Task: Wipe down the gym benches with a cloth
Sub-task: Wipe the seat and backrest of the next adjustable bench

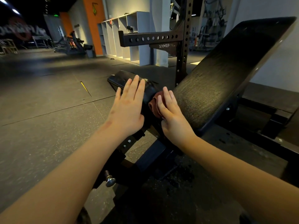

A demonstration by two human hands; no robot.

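- Cloth [153, 103], reddish-brown and bunched, lies under the right hand [172, 115] in the gap where the seat pad [119, 79] meets the backrest [226, 70].
- That hand presses it down with fingers laid nearly straight over the folds. They are not curled round it, and the thumb sits low at the cloth's near edge. Whether the thumb pins a fold I cannot tell.
- Left hand [127, 107] rests flat on the seat pad just beside the cloth, fingers straight and together, holding nothing. It looks to be bracing the person.
- Judging by its creases, the cloth is soft, light and limp. It will ball up if pushed from one edge, so a flat palm over its middle should drive it best.
- Both pads look like firm, slightly textured black upholstery, stiff enough to take pressure. The bench seems heavy and unlikely to shift under a wipe.
- The backrest is tilted up steeply to the right, with a broad face catching the light.
- Below the pads are the black steel frame [152, 156] and a metal adjustment knob [110, 181].
- Behind the bench stands a perforated rack upright [182, 46], and farther back grey cubby shelves [134, 38] against the wall on the speckled rubber floor [48, 97].
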